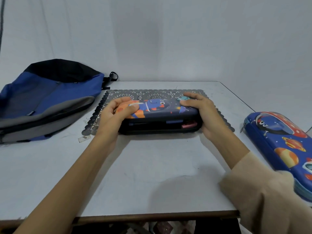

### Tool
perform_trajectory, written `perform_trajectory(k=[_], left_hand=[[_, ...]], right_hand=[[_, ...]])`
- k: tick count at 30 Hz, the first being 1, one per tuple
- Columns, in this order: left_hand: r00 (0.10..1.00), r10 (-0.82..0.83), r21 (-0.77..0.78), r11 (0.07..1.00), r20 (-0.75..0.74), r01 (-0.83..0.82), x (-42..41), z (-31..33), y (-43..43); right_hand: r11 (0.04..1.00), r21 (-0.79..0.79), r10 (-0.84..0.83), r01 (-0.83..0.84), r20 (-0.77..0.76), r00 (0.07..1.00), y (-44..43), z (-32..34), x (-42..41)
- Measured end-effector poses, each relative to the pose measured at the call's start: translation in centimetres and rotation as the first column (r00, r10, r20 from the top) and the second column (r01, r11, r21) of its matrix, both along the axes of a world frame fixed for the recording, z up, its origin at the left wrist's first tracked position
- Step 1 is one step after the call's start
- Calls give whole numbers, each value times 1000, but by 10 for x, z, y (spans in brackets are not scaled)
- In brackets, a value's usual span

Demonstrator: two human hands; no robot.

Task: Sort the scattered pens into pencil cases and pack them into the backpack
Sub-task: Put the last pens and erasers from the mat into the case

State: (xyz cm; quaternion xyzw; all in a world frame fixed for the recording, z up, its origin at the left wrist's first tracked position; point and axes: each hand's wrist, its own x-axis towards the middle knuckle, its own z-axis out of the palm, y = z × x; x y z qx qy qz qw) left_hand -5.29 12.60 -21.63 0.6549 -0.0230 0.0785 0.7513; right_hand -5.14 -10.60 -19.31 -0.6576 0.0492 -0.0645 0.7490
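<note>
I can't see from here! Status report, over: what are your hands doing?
Left hand and right hand grip the ends of the navy hard-shell monster-print pencil case, lid ajar. Blue-and-grey fabric backpack lies left. Blue planet-print pencil case aside, right.

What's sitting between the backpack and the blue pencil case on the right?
Head view: the dark pencil case on a lace mat, held by the left hand and right hand.

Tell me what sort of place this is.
Likely a makeshift recording corner, not a classroom: a white table stands before a wrinkled grey cloth backdrop, with a backpack, a dark pencil case and a blue pencil case laid out on it.
</note>
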Motion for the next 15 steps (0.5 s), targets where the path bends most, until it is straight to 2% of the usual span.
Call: perform_trajectory(k=[4,6,7,9,11,13,15], left_hand=[[997,-42,-32,999,-69,39,11,-14,-2],[997,-36,20,999,-71,37,12,-17,0],[997,-36,20,999,-71,38,13,-17,1],[995,-40,9,999,-88,41,13,-17,0],[994,-41,-13,999,-105,40,13,-17,0],[992,-57,-44,998,-110,52,13,-17,0],[995,-64,-16,998,-81,63,12,-17,1]], right_hand=[[989,-134,54,-65,-84,995,-1,-17,20],[953,-299,41,-56,-57,998,0,-18,23],[898,-439,19,-15,4,1000,1,-15,24],[690,-716,9,110,161,987,8,-6,27],[499,-850,81,167,238,968,23,4,32],[322,-933,178,159,225,958,42,9,38],[169,-982,252,90,131,959,59,8,44]])
